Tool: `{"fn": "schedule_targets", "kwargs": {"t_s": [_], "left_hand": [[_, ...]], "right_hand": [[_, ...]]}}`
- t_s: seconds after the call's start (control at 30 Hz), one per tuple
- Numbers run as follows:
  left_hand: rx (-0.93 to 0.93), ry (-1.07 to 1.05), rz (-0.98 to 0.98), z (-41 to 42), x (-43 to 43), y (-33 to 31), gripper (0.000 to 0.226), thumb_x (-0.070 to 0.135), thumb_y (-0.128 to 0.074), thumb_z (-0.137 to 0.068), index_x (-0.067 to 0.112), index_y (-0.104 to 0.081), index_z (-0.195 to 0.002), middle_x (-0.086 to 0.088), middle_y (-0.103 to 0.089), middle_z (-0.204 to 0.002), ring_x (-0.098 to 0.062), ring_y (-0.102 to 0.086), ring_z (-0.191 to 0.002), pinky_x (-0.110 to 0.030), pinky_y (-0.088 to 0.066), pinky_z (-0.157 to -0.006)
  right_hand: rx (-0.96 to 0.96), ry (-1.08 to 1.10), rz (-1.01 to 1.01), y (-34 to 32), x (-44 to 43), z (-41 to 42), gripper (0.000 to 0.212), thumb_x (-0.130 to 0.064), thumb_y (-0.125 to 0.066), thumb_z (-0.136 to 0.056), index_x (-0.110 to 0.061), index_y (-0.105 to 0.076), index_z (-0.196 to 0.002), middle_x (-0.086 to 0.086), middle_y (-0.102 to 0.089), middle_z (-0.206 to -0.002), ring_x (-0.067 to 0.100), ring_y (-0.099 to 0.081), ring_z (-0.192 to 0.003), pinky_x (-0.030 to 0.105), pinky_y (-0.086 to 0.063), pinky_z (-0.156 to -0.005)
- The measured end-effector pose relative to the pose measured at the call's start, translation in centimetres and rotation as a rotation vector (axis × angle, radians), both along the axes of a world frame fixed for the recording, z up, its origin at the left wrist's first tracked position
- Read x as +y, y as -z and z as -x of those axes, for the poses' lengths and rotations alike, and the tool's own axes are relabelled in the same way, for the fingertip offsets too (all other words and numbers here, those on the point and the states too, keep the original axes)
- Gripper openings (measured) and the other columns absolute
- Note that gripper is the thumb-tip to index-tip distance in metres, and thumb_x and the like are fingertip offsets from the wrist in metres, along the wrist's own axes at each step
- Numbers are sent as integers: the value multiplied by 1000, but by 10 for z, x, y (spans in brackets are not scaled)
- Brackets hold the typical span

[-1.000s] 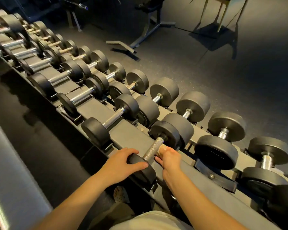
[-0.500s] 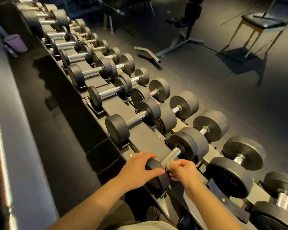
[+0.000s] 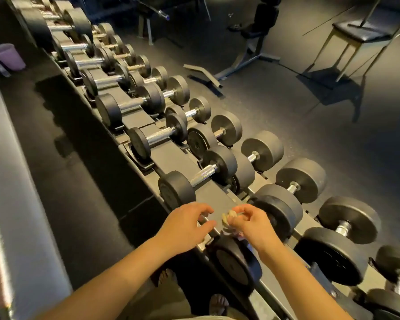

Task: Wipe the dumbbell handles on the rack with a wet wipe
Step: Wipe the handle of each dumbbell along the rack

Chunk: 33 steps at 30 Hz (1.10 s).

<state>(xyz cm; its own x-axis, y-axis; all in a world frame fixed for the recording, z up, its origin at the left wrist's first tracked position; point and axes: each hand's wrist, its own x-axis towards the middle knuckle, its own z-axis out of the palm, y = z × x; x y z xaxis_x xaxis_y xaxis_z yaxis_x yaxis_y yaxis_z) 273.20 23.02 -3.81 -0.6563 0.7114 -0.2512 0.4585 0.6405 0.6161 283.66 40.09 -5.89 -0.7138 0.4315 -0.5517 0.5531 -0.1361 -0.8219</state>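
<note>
Pale crumpled wet wipe [image 3: 228,215] pinched between thumb and fingertips of right hand [image 3: 249,225], just above front edge of rack [image 3: 171,158]; left hand [image 3: 187,225] fingers loosely curled, apart, gripping nothing; I judge wipe limp, light, damp; knurled steel handle [image 3: 202,175] stiff, grippy; its dumbbell [image 3: 177,190] heavy, so wrap wipe round handle mid-span, steady 1 head.

Loose left hand [image 3: 185,224], pinching right hand [image 3: 249,224]

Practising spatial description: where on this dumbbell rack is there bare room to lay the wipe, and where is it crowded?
Free: the rack panel between the two front-row dumbbells beyond the left hand. Crowded: the back-row dumbbells, heads packed close.
</note>
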Motion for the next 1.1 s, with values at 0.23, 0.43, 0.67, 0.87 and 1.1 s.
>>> {"fn": "schedule_targets", "kwargs": {"t_s": [0.23, 0.43, 0.67, 0.87, 1.1], "left_hand": [[306, -98, -90, 95, -28, -14, 25, 46, -63, -95, 30, -67, -115, 18, -59, -104, -3, -56, -96, -28, -53, -89], [-8, -56, 198, 127, -28, 5, 124, 91, -65, -63, 27, -24, -161, 5, -33, -161, -17, -36, -145, -38, -37, -117], [-238, -118, 240, 128, -22, 20, 133, 87, -71, -58, 31, -12, -163, 7, -26, -165, -15, -33, -147, -37, -36, -118], [-297, -191, 211, 125, -18, 17, 126, 78, -75, -59, 34, -15, -160, 11, -27, -161, -11, -33, -142, -39, -37, -118], [-331, -266, 168, 123, -18, 20, 123, 72, -82, -57, 37, -21, -157, 15, -33, -153, -9, -37, -138, -42, -41, -116]], "right_hand": [[44, -8, -166, 4, -19, 73, 5, -22, -73, -93, -19, -75, -89, 4, -73, -79, 14, -63, -69, 33, -56, -72], [87, -25, -277, 20, -22, 126, 7, -18, -72, -93, -20, -73, -100, -3, -71, -88, 13, -66, -83, 31, -56, -78], [150, -291, -116, 47, -10, 150, 13, -17, -70, -95, -14, -76, -106, -4, -75, -91, 10, -69, -84, 27, -56, -76], [249, -658, -882, 51, 16, 162, 12, -33, -55, -97, -27, -65, -100, -12, -61, -98, 11, -59, -87, 31, -49, -70], [221, -829, -623, 38, 5, 189, 26, -30, -53, -101, -17, -64, -82, 2, -64, -80, 21, -60, -75, 38, -49, -67]]}}
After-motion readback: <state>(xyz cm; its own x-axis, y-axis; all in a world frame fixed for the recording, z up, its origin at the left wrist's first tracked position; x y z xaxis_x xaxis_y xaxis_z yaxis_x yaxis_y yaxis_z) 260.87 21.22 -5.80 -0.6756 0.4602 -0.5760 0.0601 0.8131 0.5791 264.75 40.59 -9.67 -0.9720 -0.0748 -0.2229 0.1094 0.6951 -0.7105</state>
